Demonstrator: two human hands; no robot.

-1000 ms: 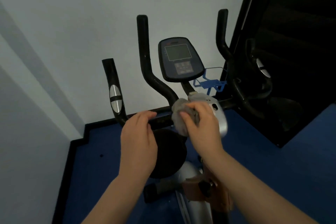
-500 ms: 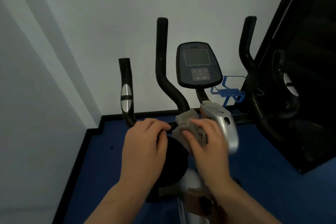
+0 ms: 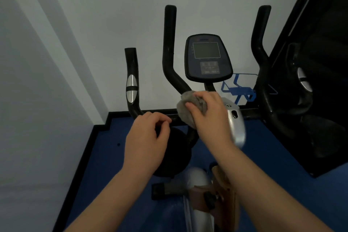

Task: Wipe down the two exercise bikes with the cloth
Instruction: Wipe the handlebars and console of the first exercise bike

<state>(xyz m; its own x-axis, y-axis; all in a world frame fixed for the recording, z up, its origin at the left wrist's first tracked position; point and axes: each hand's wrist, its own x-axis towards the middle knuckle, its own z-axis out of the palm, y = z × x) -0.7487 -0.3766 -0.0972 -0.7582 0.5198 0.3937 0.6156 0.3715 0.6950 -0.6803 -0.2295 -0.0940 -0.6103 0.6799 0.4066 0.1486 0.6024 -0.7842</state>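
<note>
The cloth (image 3: 190,106) is a small grey rag, bunched up and soft, so it should be light and squash to fit round tubes & curved covers; best held wadded in the palm w/ fingers over the top, as it is now. The right hand (image 3: 211,117) has its grip clamped on the cloth and presses it onto the exercise bike (image 3: 207,58) at the stem just under the console, beside the silver cover (image 3: 235,124). The bike itself looks rigid and heavy, unlikely to budge under wiping pressure. The left hand (image 3: 148,137) hovers near the crossbar w/ fingers loosely curled, thumb close to fingertips, holding nothing as far as can be seen. Vs half a sec ago: cloth and right hand have gone up the stem a bit, nearer the console; left hand about the same spot. A 2nd bike isn't clearly visible
</note>
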